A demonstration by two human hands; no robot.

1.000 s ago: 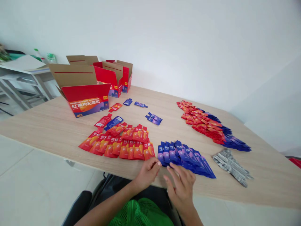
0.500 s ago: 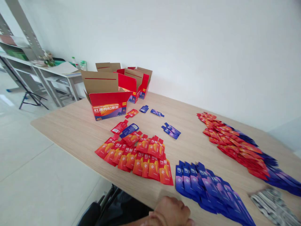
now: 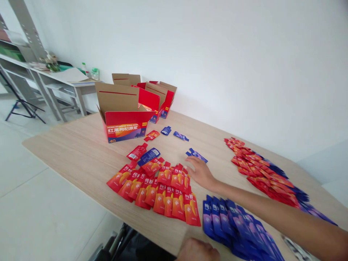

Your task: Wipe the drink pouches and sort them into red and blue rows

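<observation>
My right hand (image 3: 200, 173) reaches in from the right, over the table (image 3: 89, 152). Its fingers are apart, beside two blue pouches (image 3: 199, 155) and the upper edge of the red pouches (image 3: 178, 175); nothing shows in its grasp. My left hand (image 3: 199, 250) is a loose fist at the near table edge, partly cut off by the frame, with nothing visible in it. Overlapping blue pouches (image 3: 236, 224) lie between the left hand and my right forearm.
Open red cartons (image 3: 126, 127) stand at the back left. A long heap of red and blue pouches (image 3: 261, 170) lies at the right. Single pouches (image 3: 152, 135) are scattered near the cartons. Striped cloth (image 3: 295, 248) shows under the forearm. A side desk (image 3: 73, 78) stands behind.
My hands were together at the near edge. The right hand has moved forward over the table and its fingers have spread. The left hand stays low. The view has shifted slightly.
</observation>
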